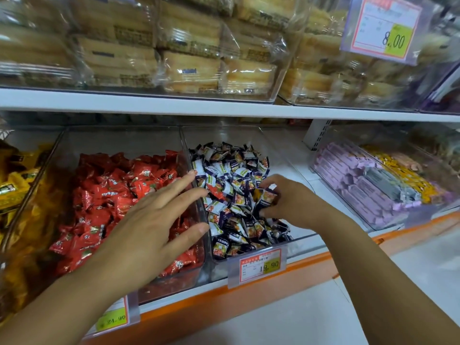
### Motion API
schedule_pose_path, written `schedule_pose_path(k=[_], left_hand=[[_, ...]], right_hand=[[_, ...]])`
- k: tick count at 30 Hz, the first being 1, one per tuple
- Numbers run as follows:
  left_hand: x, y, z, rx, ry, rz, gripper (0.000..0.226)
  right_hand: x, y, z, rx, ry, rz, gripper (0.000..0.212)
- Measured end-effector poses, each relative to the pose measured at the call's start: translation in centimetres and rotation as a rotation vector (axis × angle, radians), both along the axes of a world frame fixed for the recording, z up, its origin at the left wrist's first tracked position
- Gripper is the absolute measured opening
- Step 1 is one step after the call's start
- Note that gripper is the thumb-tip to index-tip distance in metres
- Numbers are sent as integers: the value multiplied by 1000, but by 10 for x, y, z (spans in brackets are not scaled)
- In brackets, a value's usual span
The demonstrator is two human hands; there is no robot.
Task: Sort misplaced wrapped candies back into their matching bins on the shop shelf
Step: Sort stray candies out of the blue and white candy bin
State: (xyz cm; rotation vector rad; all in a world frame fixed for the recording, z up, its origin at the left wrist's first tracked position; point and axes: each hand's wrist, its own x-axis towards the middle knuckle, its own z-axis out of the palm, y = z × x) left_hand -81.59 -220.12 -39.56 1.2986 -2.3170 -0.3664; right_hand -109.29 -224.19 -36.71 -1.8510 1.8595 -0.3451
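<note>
**Right hand closed on a dark candy, left hand spread open**

A small candy in a dark purple and orange wrapper is pinched between the curled fingers and thumb of the right hand. It is held low inside the clear plastic bin of dark purple and white wrapped candies. The left hand is held flat, fingers straight and spread, above the neighbouring clear plastic bin of red wrapped candies. Nothing is gripped by it, and its fingertips are seen reaching across the transparent wall between the two bins. A red patch of wrapper is seen among the dark candies just beyond those fingertips. Both bins are set on a white shelf with an orange front edge. A price label reading 19.90 is clipped to the front of the dark-candy bin. Lilac packets are stacked in a bin to the right.
</note>
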Motion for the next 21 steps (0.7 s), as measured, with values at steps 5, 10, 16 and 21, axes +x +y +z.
schedule_pose_path(k=[5, 10, 16, 21], left_hand=[[-2, 0, 0, 4, 14, -8, 67], [0, 1, 0, 6, -7, -3, 67], [0, 0, 1, -6, -25, 5, 68], [1, 1, 0, -6, -15, 7, 67]], right_hand=[[0, 0, 13, -91, -238, -35, 36], [3, 7, 23, 139, -325, 119, 33], [0, -14, -1, -7, -114, -121, 28], [13, -21, -26, 103, -133, -112, 54]])
